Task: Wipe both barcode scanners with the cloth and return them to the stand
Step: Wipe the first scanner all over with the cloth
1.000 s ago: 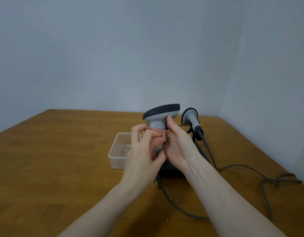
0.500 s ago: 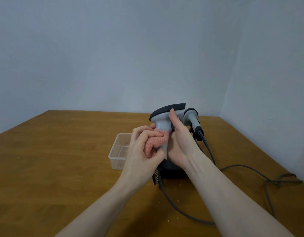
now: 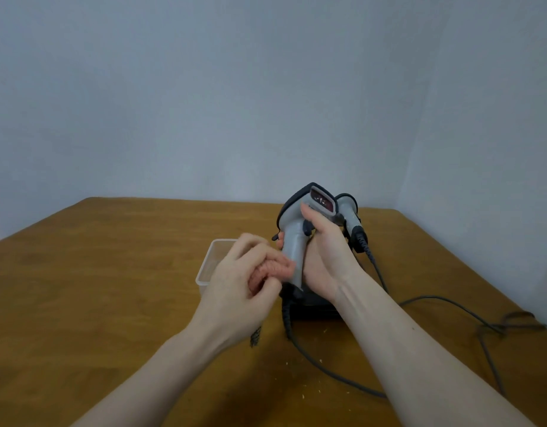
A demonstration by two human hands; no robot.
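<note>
- Pink cloth (image 3: 267,270) is bunched in our left hand (image 3: 244,285), fingers curled round it, pressed to the grey scanner (image 3: 297,238) handle.
- Our right hand (image 3: 324,257) grips that scanner above the stand (image 3: 315,309); its cable (image 3: 312,359) could snag.
- Swinging it might knock the second scanner (image 3: 349,211).

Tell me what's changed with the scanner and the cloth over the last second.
The right hand has turned the held scanner so its red window now faces the camera. The left hand has slid the pink cloth down the grip toward its base. Both holds are unchanged. The second scanner, clear container and cables stayed put.
</note>
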